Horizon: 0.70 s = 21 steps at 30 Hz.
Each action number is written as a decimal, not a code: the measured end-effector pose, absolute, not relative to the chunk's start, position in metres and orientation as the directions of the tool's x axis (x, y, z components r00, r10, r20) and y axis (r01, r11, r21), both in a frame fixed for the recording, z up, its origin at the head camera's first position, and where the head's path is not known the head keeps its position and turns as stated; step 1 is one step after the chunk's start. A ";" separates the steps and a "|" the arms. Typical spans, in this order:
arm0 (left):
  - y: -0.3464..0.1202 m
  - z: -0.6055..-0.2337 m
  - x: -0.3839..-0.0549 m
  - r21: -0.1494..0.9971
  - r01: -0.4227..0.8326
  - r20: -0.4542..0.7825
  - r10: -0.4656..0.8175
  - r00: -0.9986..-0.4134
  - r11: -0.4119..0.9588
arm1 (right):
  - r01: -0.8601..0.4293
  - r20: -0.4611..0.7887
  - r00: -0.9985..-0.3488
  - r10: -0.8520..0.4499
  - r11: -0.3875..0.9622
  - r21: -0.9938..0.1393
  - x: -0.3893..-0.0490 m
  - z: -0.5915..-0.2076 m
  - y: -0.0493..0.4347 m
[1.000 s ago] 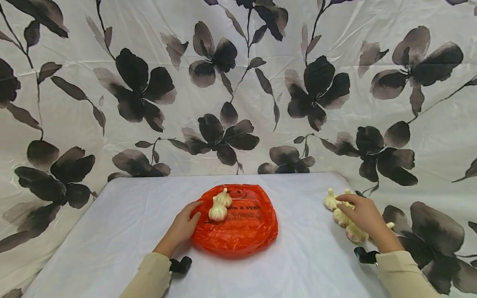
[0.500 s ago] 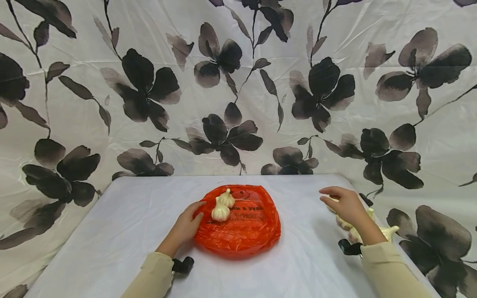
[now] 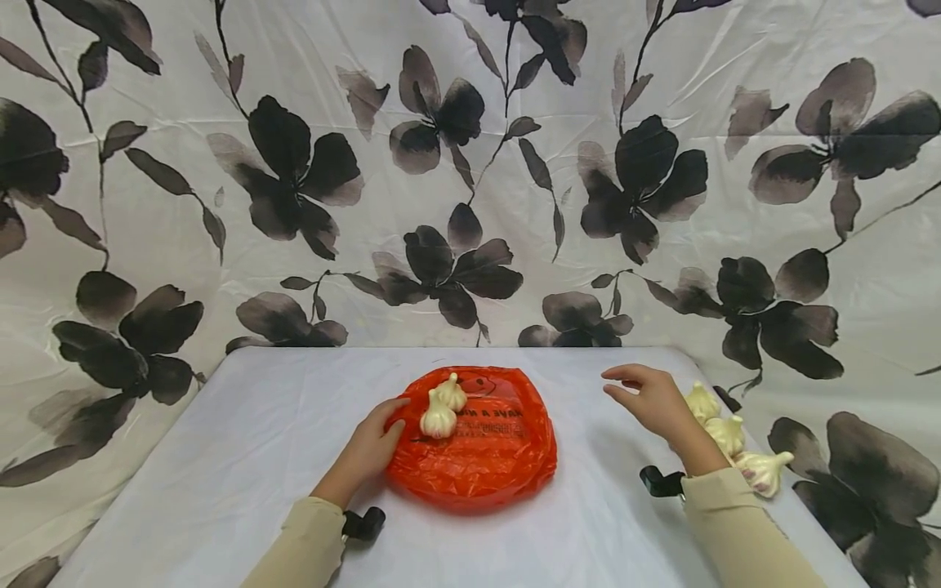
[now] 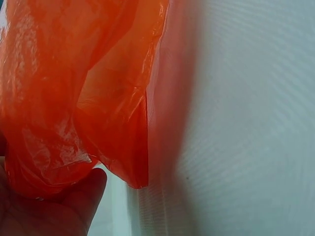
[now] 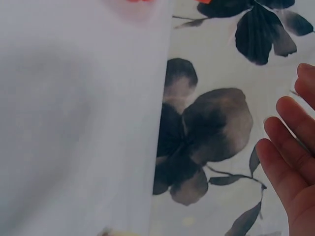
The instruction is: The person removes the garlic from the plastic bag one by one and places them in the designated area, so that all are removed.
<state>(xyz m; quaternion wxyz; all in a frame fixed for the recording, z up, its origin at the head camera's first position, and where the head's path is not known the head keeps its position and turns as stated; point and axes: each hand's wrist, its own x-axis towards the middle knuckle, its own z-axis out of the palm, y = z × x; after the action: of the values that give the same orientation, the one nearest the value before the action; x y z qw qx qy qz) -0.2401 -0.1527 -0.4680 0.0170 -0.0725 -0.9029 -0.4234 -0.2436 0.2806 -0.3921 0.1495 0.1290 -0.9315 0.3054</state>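
A red plastic bag with mirror-reversed dark print makes a round, flat-topped shape on the table. Two garlic bulbs sit side by side on its upper left part. My left hand holds the bag's left edge, thumb toward me and fingers farther up. In the left wrist view that thumb lies against the lower end of the crinkled plastic. To the right of the bag, my right hand hovers over the white cloth with thumb and fingers apart. Its extended fingers show nothing between them in the right wrist view.
More garlic bulbs lie along the table's right edge, beside and partly behind my right forearm. White cloth covers the table. A floral curtain hangs behind it. Each wrist carries a small black camera.
My right hand has moved left, away from the garlic bulbs at the right edge toward the bag, uncovering several of them. The left hand stays at the bag. The head view has shifted slightly.
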 end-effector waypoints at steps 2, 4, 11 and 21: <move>-0.153 -0.467 -0.240 0.760 0.144 0.090 0.117 -0.989 0.633 | -0.331 0.353 -0.924 -0.149 0.775 -0.538 -0.245 -0.392 0.274; -0.153 -0.466 -0.240 0.758 0.143 0.087 0.118 -0.989 0.636 | -0.337 0.357 -0.921 -0.153 0.773 -0.537 -0.247 -0.393 0.269; -0.153 -0.466 -0.238 0.756 0.136 0.085 0.110 -0.990 0.641 | -0.391 0.401 -0.897 -0.187 0.760 -0.519 -0.253 -0.393 0.253; -0.153 -0.468 -0.239 0.758 0.140 0.087 0.114 -0.990 0.637 | -0.425 0.420 -0.882 -0.214 0.746 -0.512 -0.259 -0.391 0.236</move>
<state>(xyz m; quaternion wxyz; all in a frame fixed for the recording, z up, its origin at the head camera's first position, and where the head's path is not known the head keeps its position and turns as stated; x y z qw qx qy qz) -0.2389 -0.1525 -0.4680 0.0155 -0.0702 -0.9045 -0.4204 -0.2589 0.2356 -0.3910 0.1700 0.1738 -0.9188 0.3110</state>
